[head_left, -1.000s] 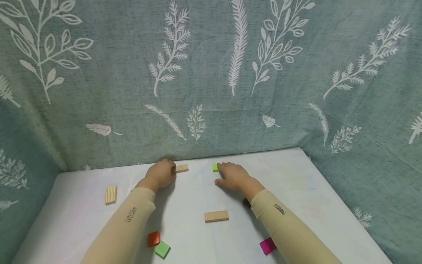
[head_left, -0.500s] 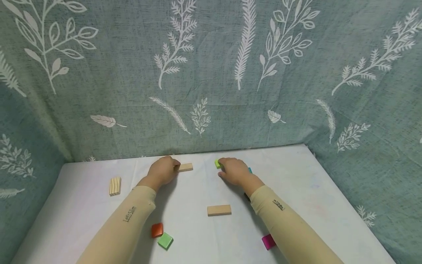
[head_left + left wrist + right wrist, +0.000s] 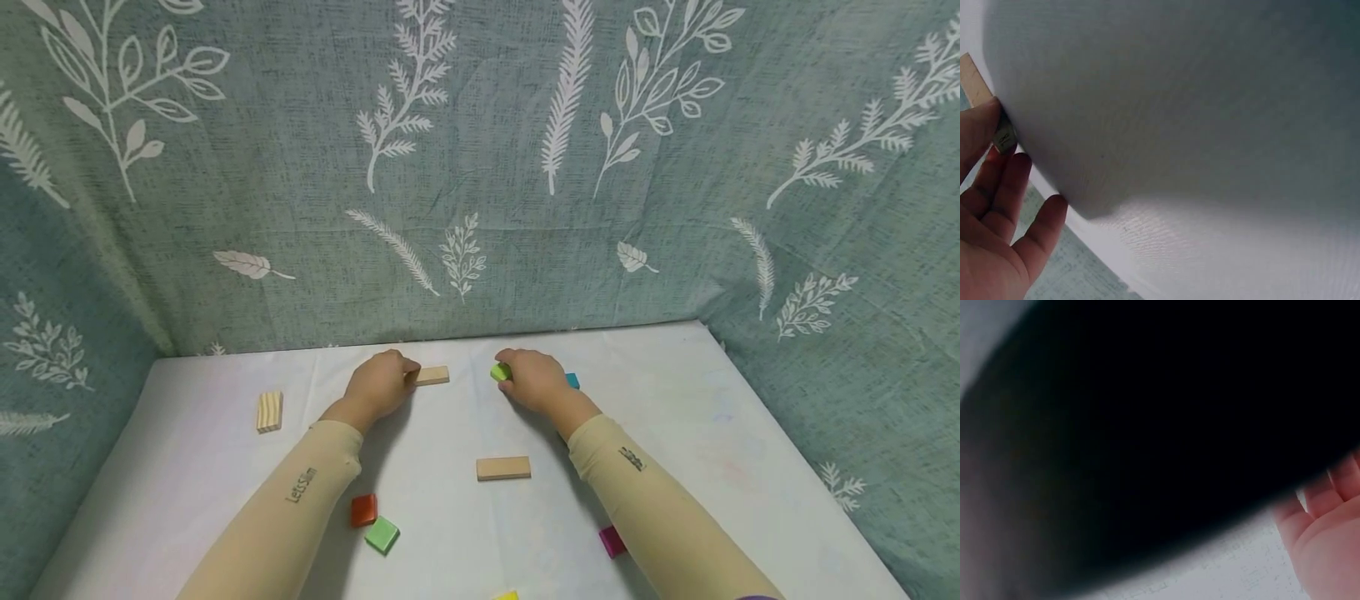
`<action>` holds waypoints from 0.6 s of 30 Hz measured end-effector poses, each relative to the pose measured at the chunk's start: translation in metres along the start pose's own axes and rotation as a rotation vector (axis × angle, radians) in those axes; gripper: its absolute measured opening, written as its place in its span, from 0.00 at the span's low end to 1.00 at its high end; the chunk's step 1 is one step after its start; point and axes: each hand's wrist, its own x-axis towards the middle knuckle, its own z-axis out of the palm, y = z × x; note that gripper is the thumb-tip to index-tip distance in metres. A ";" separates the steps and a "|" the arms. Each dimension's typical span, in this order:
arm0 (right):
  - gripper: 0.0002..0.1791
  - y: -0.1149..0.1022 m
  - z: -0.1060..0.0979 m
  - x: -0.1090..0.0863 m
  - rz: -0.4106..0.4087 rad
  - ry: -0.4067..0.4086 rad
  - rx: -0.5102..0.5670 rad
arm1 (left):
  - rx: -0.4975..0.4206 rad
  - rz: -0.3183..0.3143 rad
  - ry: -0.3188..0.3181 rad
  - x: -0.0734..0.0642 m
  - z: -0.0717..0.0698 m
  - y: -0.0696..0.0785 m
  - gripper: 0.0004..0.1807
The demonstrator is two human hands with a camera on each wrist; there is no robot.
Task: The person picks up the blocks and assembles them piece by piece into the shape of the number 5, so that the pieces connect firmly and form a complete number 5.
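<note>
While the left hand [image 3: 381,382] pinches one end of the far wooden block [image 3: 432,376] between thumb and fingertips, the right hand [image 3: 536,379] holds the lime block [image 3: 500,372] between its thumb and bent fingers. Seen from the middle wooden block [image 3: 503,468], the far wooden block is beyond and to the left, and the lime block is straight beyond; whether either is raised off the white surface [image 3: 442,442] cannot be told. The left wrist view shows the other fingers of the left hand loosely parted. A dark shape [image 3: 1197,425] fills most of the right wrist view, hiding that grip. Beyond the middle wooden block and to its right, a blue block [image 3: 572,380] is partly hidden. Well to its left lies a striped wooden block [image 3: 269,412]. Nearer than it and to its left, a red block [image 3: 364,510] sits just beside a green block [image 3: 382,536]. Nearer and to its right, a sleeve [image 3: 660,508] partly covers a magenta block [image 3: 612,542].
</note>
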 end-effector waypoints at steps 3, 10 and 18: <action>0.28 -0.001 -0.001 -0.001 0.003 -0.003 0.015 | -0.018 -0.024 0.017 -0.001 0.002 0.000 0.12; 0.23 -0.002 -0.003 -0.001 0.027 -0.003 -0.002 | -0.077 -0.079 0.023 -0.002 0.006 0.000 0.22; 0.19 -0.003 -0.005 -0.003 0.033 -0.022 0.010 | -0.067 -0.108 0.054 -0.006 0.006 -0.001 0.13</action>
